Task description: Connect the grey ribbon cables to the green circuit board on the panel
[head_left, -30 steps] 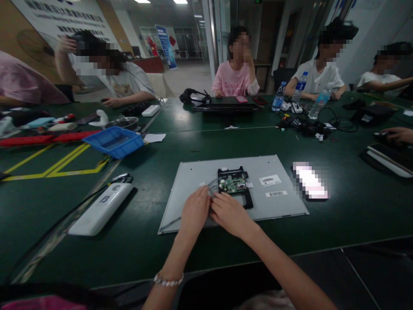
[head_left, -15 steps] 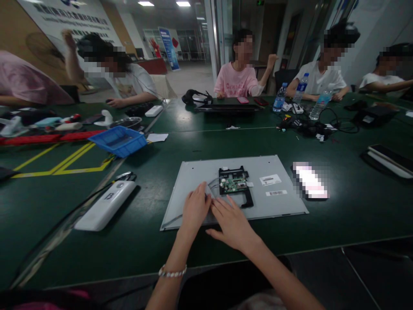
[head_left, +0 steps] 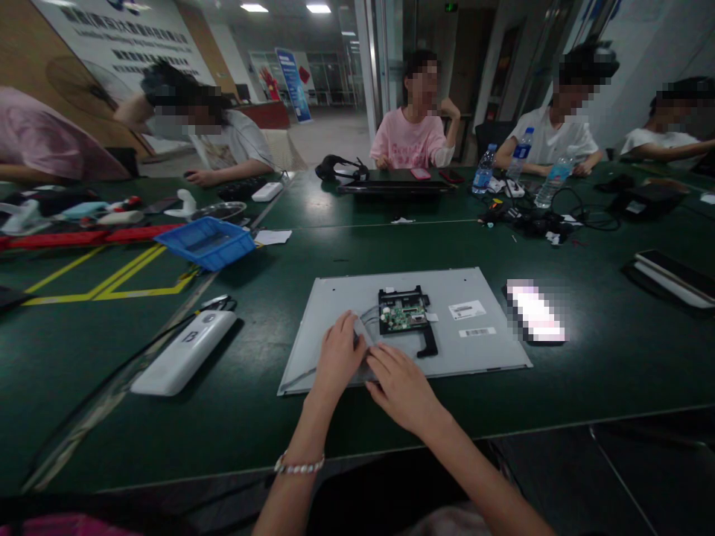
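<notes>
A flat grey metal panel (head_left: 458,350) lies on the green table, with two white labels at its right. Near its middle sit a black plastic bracket (head_left: 427,346) and a green circuit board (head_left: 403,316). Grey cables (head_left: 369,316) run from the board towards my hands. My left hand (head_left: 340,353) is closed on something I cannot make out, over the panel's lower left part. Beside it, my right hand (head_left: 399,383) rests with its fingers together at the panel's front edge; what lies under its fingertips is hidden.
A white power bank (head_left: 184,353) with a black cable lies left, a lit phone (head_left: 536,313) right. Further back are a blue tray (head_left: 206,242), a black flat device (head_left: 396,187), bottles (head_left: 555,181) and tangled cables (head_left: 530,219). Several people sit across the table.
My right thumb has drawn in towards the other fingers. My left hand has barely shifted. Across the table, the raised hand of the person in pink has moved left.
</notes>
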A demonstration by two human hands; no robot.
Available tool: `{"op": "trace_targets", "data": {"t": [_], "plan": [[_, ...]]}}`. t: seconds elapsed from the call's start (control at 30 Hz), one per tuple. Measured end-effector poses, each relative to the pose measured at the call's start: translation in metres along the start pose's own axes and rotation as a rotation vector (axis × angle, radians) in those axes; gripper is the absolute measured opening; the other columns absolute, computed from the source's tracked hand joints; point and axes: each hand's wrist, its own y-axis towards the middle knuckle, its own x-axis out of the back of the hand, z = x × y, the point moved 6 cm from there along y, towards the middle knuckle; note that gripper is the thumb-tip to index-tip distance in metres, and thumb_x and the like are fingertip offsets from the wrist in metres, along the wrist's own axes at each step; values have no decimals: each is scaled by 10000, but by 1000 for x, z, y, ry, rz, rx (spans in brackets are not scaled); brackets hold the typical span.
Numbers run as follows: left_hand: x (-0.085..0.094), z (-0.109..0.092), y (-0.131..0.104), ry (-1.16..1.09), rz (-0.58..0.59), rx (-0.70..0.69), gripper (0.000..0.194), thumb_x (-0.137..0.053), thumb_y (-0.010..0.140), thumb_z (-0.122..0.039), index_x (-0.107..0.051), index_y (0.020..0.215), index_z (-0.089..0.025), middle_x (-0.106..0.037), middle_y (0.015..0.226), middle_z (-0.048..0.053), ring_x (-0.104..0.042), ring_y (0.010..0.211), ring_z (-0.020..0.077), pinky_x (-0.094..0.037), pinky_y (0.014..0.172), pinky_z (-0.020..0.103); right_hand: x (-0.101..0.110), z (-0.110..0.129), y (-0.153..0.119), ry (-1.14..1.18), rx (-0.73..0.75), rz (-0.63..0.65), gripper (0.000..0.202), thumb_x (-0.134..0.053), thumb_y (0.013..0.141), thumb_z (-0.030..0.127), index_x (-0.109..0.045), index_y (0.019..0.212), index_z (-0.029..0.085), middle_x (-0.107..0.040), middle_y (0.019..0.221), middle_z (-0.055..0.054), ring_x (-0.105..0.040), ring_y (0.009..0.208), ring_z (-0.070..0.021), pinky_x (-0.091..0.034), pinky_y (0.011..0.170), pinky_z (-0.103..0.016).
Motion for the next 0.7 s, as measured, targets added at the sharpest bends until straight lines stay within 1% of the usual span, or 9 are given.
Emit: {"op": "trace_targets", "data": {"t": [0.1, 0.27, 0.33, 0.37, 0.43, 0.53, 0.6, 0.63, 0.7], "plan": [[6, -1, 1, -78, -62, -14, 349, -472, 821, -121, -454, 1169, -140, -442, 1303, 167, -458, 1214, 269, -406, 989, 445, 4, -1, 0, 17, -5, -25, 383, -465, 887, 238, -501, 1253, 134, -517, 1308, -114, -396, 1271, -225, -352, 1067, -409], [25, -9, 2, -122, -155, -19, 331, -464, 855, -140, -448, 1185, -148, -405, 1321, 162, -404, 1253, 267, -367, 1034, 447, 15, -2, -1, 93, -40, -113, 343, -449, 885, 203, -542, 1210, 148, -548, 1272, -96, -400, 1266, -213, -353, 1068, -387], [31, -14, 1, -106, -145, -48, 314, -468, 871, -175, -457, 1184, -161, -435, 1301, 146, -424, 1232, 261, -375, 1027, 438, 24, -7, -3, 143, -62, -150, 333, -449, 877, 183, -557, 1192, 173, -570, 1242, -81, -434, 1234, -200, -362, 1060, -374], [31, -17, 0, -92, -116, -74, 312, -477, 873, -195, -463, 1184, -166, -456, 1285, 138, -440, 1216, 258, -384, 1019, 432, 30, -13, -4, 170, -80, -165, 327, -453, 871, 174, -566, 1178, 185, -579, 1224, -75, -461, 1204, -194, -375, 1048, -364], [30, -24, -2, -54, -37, -138, 333, -501, 864, -219, -472, 1193, -174, -499, 1254, 124, -465, 1191, 260, -400, 1000, 428, 43, -34, -7, 213, -137, -179, 311, -465, 855, 157, -589, 1136, 201, -599, 1179, -67, -521, 1121, -185, -409, 1008, -346], [25, -31, -5, 21, 61, -199, 387, -512, 845, -199, -473, 1229, -181, -533, 1250, 110, -483, 1180, 263, -410, 983, 430, 67, -84, -11, 224, -261, -168, 271, -479, 833, 141, -624, 1049, 216, -622, 1116, -54, -563, 1044, -189, -437, 954, -366], [23, -32, -5, 68, 86, -204, 381, -478, 852, -159, -486, 1233, -171, -551, 1250, 109, -499, 1171, 254, -412, 977, 422, 81, -118, -10, 188, -335, -139, 248, -518, 803, 144, -633, 1014, 208, -639, 1073, -55, -576, 1014, -195, -442, 928, -378], [22, -32, -4, 91, 91, -200, 369, -451, 860, -137, -499, 1224, -162, -568, 1237, 112, -514, 1158, 249, -411, 975, 418, 86, -131, -9, 172, -353, -100, 231, -541, 789, 149, -638, 993, 200, -647, 1048, -57, -581, 997, -198, -447, 912, -376], [22, -31, -1, 130, 90, -184, 351, -404, 870, -100, -531, 1193, -149, -608, 1189, 117, -557, 1107, 240, -406, 976, 414, 90, -147, -5, 160, -339, -28, 241, -570, 771, 154, -640, 997, 198, -645, 1054, -56, -578, 998, -196, -440, 908, -367]]}}
